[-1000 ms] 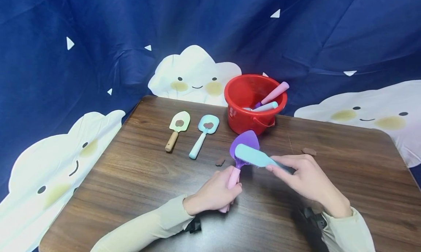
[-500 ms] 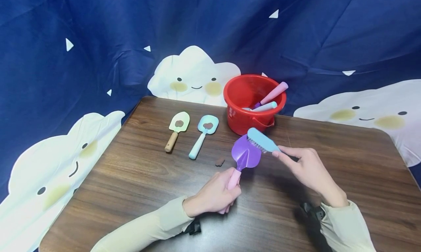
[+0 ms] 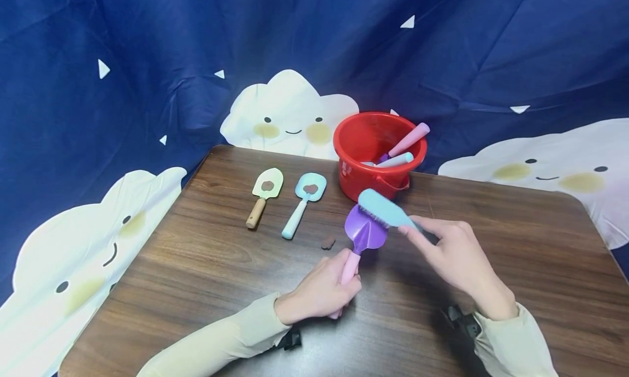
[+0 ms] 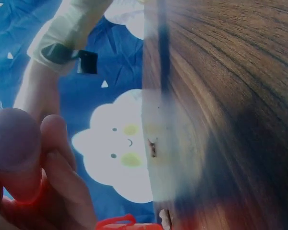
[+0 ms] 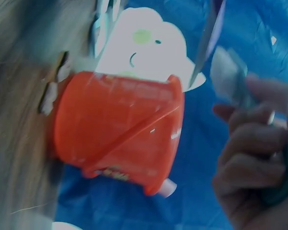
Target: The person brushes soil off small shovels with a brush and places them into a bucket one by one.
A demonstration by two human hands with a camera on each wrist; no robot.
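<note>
My left hand [image 3: 321,287] grips the pink handle of a small purple toy shovel [image 3: 365,237], its blade tilted up over the table. The rounded handle end [image 4: 14,141] sticks out of that fist in the left wrist view. In my right hand [image 3: 459,257], thumb and fingers hold a light-blue brush [image 3: 382,207]. Its bristles face down onto the upper part of the purple blade, hiding some of it. The right wrist view shows the brush [image 5: 225,72] blurred, beside the blade's thin edge [image 5: 211,40].
Behind the blade stands a red bucket [image 3: 351,177] with a pink handle [image 3: 410,138] and a pale-blue handle [image 3: 398,159] leaning inside. Left of it lie a green shovel [image 3: 272,180] and a blue shovel [image 3: 295,218]. A brown piece [image 3: 327,242] rests on the wooden table [image 3: 206,278].
The brush has swept from the lower blade up to its top right edge, then back left across the upper blade. My left hand holds the shovel nearly still, the blade tipping slightly.
</note>
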